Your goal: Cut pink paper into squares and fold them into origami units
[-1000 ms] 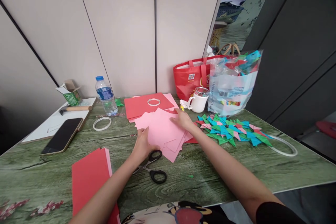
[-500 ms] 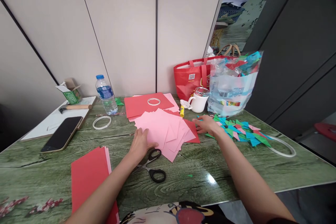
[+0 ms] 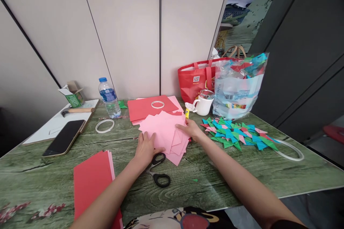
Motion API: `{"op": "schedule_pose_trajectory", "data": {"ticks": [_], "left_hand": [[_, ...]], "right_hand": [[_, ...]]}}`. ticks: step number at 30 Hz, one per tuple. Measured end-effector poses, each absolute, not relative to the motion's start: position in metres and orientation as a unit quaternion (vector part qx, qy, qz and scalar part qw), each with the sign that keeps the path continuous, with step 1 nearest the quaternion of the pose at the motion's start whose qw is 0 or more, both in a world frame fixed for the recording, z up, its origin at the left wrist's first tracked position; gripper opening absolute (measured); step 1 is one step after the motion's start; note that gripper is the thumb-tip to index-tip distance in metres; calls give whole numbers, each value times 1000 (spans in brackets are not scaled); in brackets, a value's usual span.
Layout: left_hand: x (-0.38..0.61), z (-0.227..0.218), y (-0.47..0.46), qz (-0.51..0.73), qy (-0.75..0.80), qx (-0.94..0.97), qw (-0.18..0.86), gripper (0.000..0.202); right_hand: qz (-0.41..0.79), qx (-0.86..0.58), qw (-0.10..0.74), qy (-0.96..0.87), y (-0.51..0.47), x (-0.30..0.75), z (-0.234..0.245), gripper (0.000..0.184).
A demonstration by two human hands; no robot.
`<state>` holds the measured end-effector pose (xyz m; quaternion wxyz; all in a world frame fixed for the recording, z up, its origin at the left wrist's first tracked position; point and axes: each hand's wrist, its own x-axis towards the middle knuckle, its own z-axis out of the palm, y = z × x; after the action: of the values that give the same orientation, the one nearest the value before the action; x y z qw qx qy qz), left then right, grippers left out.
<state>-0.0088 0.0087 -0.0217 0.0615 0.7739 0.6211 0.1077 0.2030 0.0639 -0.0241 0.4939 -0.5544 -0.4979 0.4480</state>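
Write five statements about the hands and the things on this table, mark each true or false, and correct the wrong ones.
1. The left hand and the right hand are both at the loose pile of pink paper squares. True.
2. The black-handled metal scissors are in the right hand. False: the scissors lie on the green wood-grain table, beside the left hand.
3. A thin white ring lies on the flat red paper sheets. True.
4. The clear plastic bottle has a red cap. False: its cap is blue.
5. The white mug with a shiny lid stands left of the plastic bag of folded paper pieces. True.
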Motion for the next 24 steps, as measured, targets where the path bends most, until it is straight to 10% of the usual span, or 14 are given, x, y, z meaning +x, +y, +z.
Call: {"op": "schedule_pose_trajectory", "data": {"ticks": [6, 18, 24], "left_hand": [[-6, -25, 9, 109, 619, 775, 64, 67], [-24, -22, 32, 500, 586, 577, 271, 82], [-24, -14, 37, 579, 490, 424, 496, 52]], "right_hand": [[512, -482, 556, -443, 67, 172, -26, 69], [587, -436, 577, -364, 76, 191, -28, 52], [627, -346, 632, -298, 83, 217, -21, 42]]}}
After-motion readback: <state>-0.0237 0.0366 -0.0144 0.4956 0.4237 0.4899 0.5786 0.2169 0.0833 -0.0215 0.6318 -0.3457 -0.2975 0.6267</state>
